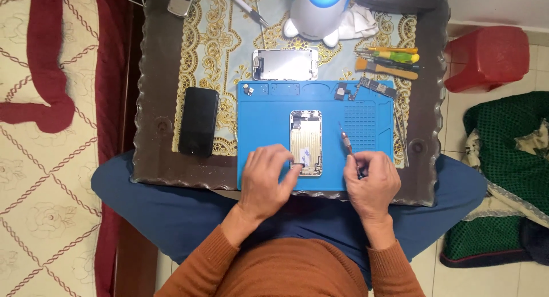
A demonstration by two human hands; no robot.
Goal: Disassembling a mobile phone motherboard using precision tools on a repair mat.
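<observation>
My left hand (267, 180) pinches the near end of the opened phone shell (306, 142), its long axis pointing away from me, while my right hand (372, 180), just right of it, grips a small screwdriver (347, 145).

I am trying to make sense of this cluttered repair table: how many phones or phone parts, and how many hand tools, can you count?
Phones and large phone parts: 4 (open silver phone shell, black phone, detached screen panel, grey handset)
Circuit boards: 1 (dark board)
Hand tools: 4 at least (screwdriver in right hand, tweezers, yellow-green drivers, orange pry tool)
Total: 9
</observation>
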